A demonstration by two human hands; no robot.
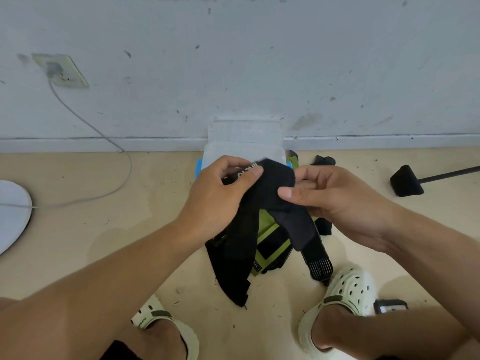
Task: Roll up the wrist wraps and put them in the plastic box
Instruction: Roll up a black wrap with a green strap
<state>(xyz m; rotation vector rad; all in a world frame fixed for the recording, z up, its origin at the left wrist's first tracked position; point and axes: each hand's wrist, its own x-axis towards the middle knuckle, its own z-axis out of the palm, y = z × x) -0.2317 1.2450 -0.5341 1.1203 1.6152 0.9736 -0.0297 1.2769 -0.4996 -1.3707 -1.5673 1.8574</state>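
The person crouches over the floor (78, 229), both hands raised just in front of the plastic box (244, 149). The left hand (220, 193) grips the upper end of a black wrist wrap (270, 193), thumb pressed onto the part with white lettering. The right hand (335, 201) pinches the same wrap from the other side, thumb on top, fingers curled behind the cloth. The wrap hangs down from both hands in two loose tails, its frayed lower edge reaching toward the person's feet.

The plastic box sits against the base of the wall (233, 61), its clear lid tipped up and leaning on the wall. Its near rim is hidden by the hands, so what lies inside is hard to tell. Below the hands, nearer than the box, a black and green wrap (270, 245) lies on the floor. Just right of the box, more dark straps (323, 160) lie by the skirting.

Left of the box the floor is bare up to a grey cable (114, 146) and a white round base (13, 214). Well to the right of the box stands a black stand foot (406, 181). Two pale clogs (348, 289) flank the hanging tails.
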